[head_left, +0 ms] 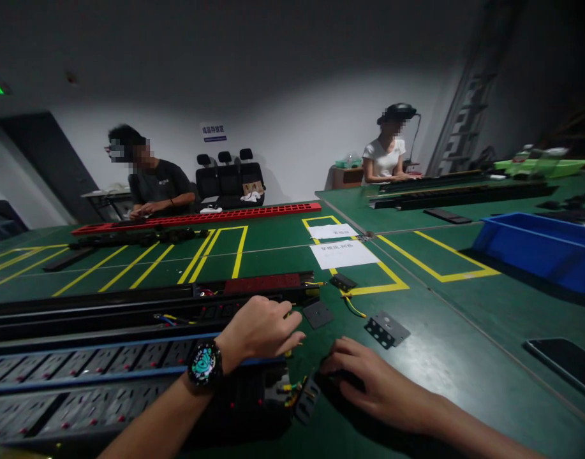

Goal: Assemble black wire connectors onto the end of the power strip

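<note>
My left hand [266, 328], with a watch at the wrist, is closed above the right end of the blue-edged power strip [129, 358]. Its fingers curl down, and whatever is in them is hidden. To its right, my right hand [369, 376] is closed low over the table, its fingertips beside a slotted black end plate [307, 398]. Whether they grip the plate is unclear in the shadow. The plate is tilted at the end of the nearest black power strip [247, 396], with yellow-green wires [289, 387] between them.
Black brackets [386, 329] and a loose yellow wire [354, 306] lie beyond my right hand. Paper sheets [342, 254] rest on the green table. A blue bin [541, 252] and a phone [567, 363] are at right. Two people work across the table, one behind a red strip [196, 218].
</note>
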Tool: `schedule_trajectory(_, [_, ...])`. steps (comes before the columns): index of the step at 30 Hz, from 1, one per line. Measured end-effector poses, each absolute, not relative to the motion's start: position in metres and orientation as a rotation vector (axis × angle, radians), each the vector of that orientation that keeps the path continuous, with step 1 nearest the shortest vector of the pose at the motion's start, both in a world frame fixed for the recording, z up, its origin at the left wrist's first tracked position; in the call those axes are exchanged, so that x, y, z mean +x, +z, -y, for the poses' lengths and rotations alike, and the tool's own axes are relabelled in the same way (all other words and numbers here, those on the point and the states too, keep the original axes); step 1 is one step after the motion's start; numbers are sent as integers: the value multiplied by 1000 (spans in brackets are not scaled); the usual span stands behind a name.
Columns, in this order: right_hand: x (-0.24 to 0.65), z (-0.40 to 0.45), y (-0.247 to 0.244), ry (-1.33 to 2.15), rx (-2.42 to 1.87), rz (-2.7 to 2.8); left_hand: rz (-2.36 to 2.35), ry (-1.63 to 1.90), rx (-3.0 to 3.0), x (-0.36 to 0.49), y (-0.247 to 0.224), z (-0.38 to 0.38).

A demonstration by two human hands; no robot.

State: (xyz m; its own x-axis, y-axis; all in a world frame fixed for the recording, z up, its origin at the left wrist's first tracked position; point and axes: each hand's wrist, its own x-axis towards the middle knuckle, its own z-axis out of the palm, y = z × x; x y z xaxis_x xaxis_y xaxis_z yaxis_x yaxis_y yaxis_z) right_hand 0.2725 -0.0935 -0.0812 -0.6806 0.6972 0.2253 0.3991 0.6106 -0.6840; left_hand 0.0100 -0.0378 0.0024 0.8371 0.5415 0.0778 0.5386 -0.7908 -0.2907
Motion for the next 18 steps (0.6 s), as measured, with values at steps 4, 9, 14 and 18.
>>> schedule_trajectory(4, [277,92,-81,903,-883,2284,893,-2,-2754,8,-5,37])
schedule_trajectory(9, [281,87,-85,960,-875,2188,927,-11,-2794,9,-7,37])
schedule_trajectory(14, [281,88,-84,947,-916,2204,975,-42,-2829,10,-8,35])
schedule_trajectory(18, [279,89,-80,853,-893,2252,983,-60,-2869,9,-9,32])
